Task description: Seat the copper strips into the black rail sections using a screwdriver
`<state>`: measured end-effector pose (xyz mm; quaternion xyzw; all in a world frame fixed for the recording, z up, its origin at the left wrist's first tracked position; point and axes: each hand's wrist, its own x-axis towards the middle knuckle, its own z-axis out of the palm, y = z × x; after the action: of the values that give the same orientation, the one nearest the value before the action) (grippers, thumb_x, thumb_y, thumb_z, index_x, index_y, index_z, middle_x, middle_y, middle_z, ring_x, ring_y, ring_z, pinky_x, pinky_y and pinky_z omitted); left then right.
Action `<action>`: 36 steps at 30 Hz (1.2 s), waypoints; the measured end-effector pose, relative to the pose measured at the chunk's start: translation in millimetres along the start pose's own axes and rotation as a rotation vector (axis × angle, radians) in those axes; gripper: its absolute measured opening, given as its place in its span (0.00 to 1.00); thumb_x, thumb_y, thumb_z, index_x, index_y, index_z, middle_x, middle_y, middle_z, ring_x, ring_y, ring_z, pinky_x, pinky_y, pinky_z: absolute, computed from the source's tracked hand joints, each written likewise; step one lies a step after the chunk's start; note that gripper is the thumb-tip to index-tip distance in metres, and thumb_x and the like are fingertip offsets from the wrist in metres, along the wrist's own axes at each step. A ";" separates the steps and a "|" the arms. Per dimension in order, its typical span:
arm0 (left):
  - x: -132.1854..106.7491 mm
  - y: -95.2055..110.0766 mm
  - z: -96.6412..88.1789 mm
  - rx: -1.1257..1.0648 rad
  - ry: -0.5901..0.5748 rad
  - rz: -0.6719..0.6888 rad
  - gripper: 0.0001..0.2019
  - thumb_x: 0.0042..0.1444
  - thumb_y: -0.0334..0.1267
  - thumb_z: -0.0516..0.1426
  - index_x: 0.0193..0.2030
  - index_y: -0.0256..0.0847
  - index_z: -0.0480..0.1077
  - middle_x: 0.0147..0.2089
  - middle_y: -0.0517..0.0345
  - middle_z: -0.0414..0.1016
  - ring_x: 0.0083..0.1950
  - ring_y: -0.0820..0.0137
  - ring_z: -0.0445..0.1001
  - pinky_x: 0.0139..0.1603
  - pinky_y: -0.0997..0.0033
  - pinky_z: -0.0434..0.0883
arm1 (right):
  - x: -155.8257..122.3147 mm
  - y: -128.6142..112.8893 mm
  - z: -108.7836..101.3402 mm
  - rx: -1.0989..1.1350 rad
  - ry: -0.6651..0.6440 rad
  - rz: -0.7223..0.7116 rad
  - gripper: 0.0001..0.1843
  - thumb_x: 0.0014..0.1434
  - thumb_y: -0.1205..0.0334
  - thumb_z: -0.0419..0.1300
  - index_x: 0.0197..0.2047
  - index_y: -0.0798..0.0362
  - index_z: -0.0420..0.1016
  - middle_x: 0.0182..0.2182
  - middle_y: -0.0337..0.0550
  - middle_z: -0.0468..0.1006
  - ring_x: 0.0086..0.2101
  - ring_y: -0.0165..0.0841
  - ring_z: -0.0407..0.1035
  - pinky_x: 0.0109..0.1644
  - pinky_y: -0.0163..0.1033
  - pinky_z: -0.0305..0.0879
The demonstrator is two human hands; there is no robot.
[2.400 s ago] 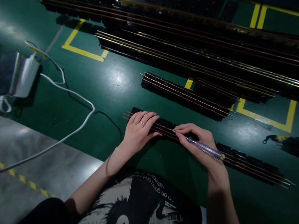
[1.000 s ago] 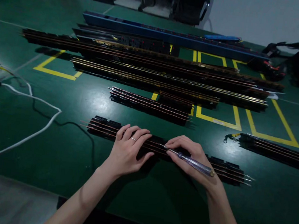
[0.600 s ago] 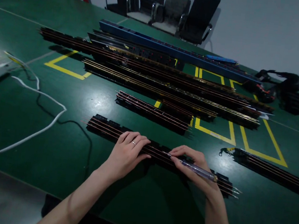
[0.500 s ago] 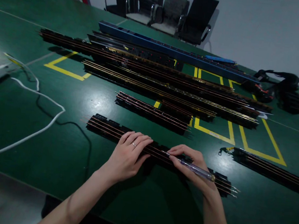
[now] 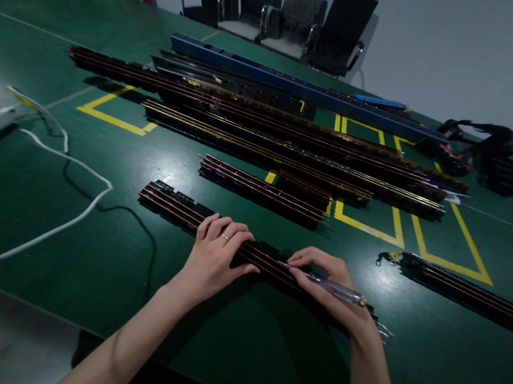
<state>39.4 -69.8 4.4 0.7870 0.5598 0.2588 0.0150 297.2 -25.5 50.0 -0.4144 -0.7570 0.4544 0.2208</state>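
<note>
A long black strip with copper rails [image 5: 170,202] lies across the green table [image 5: 72,240] close to me. My left hand [image 5: 215,255] rests on top of it, fingers curled over the rails and pressing down, a ring on one finger. My right hand [image 5: 327,285] pinches a clear-handled screwdriver [image 5: 335,291], with its thin metal tip laid on the rails between my two hands. The strip's right end pokes out past my right wrist.
Another short railed strip [image 5: 261,186] lies just beyond, then several long ones [image 5: 288,152] and a blue bar [image 5: 295,86]. One more strip [image 5: 466,290] sits at right. A white cable [image 5: 50,231] runs at left. Yellow tape marks the table. Black chairs [image 5: 302,19] stand behind.
The camera tilted up from my lap to the table and room. In the last half second the near strip slid leftward under my hands, leaving less of its right end showing.
</note>
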 end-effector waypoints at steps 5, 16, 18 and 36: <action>2.8 5.7 0.0 -0.092 -0.149 0.216 0.23 0.64 0.45 0.56 0.63 0.44 0.62 0.64 0.57 0.70 0.64 0.65 0.65 0.68 0.58 0.53 | -0.3 3.0 2.1 -0.016 -0.016 -0.030 0.07 0.62 0.58 0.62 0.40 0.51 0.79 0.42 0.39 0.78 0.43 0.26 0.74 0.51 0.33 0.68; -0.3 -3.4 -2.8 0.078 -0.054 -0.107 0.28 0.51 0.58 0.64 0.52 0.43 0.68 0.56 0.53 0.73 0.58 0.56 0.68 0.57 0.53 0.55 | -3.1 2.5 0.6 0.031 -0.014 -0.033 0.06 0.62 0.59 0.63 0.40 0.52 0.78 0.41 0.39 0.79 0.42 0.25 0.74 0.48 0.32 0.69; -1.1 -4.3 -3.4 0.068 -0.038 -0.077 0.26 0.55 0.55 0.62 0.56 0.43 0.67 0.59 0.53 0.72 0.60 0.57 0.67 0.60 0.53 0.55 | -3.0 3.6 1.6 0.031 -0.001 -0.033 0.06 0.62 0.59 0.63 0.40 0.51 0.78 0.41 0.39 0.79 0.42 0.25 0.74 0.49 0.32 0.69; 2.5 5.9 -1.4 0.071 -0.036 -0.048 0.23 0.56 0.57 0.60 0.49 0.43 0.69 0.51 0.54 0.75 0.55 0.58 0.69 0.58 0.52 0.54 | -4.7 0.1 -5.0 -0.011 -0.033 -0.024 0.07 0.63 0.58 0.62 0.39 0.52 0.78 0.42 0.39 0.78 0.42 0.25 0.74 0.49 0.33 0.68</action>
<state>44.6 -70.2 8.4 0.7780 0.5869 0.2242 0.0031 303.4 -26.9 52.5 -0.3986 -0.7680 0.4545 0.2115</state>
